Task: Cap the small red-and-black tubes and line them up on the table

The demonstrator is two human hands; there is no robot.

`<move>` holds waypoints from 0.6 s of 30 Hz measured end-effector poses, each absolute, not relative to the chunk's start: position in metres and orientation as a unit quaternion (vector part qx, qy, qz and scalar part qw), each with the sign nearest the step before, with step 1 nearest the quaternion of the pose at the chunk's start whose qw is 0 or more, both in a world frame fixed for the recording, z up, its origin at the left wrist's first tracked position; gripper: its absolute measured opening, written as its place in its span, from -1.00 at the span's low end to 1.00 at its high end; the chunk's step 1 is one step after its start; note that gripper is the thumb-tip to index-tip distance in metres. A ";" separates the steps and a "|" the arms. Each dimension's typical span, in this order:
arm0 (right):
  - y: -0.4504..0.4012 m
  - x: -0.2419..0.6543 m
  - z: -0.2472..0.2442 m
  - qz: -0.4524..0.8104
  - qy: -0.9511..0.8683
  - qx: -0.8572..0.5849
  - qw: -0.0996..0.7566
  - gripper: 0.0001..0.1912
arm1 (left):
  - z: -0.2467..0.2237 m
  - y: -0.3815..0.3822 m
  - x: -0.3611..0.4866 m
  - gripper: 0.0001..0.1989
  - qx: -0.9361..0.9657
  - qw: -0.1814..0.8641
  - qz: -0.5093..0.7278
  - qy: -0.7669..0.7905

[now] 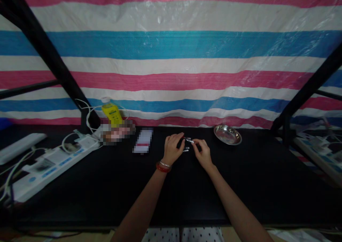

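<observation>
Over the black tabletop my right hand point(203, 153) pinches a small, shiny silvery cylinder point(191, 141) between thumb and fingertips. Facing it, my left hand point(173, 148) has its fingers and thumb curled together close to the cylinder's other end. Whatever lies between those fingertips is mostly hidden by the hand. A couple more small silvery cylinders point(186, 149) rest on the table just beside the left thumb. They are too small to identify. Bracelets point(163, 166) circle the left wrist.
A shallow round metal dish point(228, 134) sits right of my hands. Leftward are a blurred phone point(143, 141), a yellow bottle point(112, 113) and a white power strip point(53, 169) with plugs and cables. Black frame bars point(50, 53) slope at both sides; a striped sheet point(171, 44) hangs behind.
</observation>
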State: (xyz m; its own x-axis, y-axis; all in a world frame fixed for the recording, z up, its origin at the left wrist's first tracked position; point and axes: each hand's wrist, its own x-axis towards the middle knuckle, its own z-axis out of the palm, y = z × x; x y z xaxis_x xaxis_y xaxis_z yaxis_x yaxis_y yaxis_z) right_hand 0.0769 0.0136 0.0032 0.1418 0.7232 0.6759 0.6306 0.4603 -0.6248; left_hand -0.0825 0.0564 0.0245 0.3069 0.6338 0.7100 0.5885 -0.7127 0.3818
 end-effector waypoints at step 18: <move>0.012 0.072 -0.003 0.142 -0.588 -0.526 0.598 -0.82 | 0.017 0.051 -0.069 -0.61 0.773 0.060 0.519 0.360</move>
State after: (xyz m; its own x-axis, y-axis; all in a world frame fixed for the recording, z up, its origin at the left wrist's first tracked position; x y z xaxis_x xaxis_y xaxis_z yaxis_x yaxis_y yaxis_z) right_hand 0.0719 0.0118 -0.0028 0.2679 0.7884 0.5538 0.4492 0.4063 -0.7957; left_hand -0.0692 0.0506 0.0166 0.2015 0.6183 0.7597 0.4947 -0.7337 0.4659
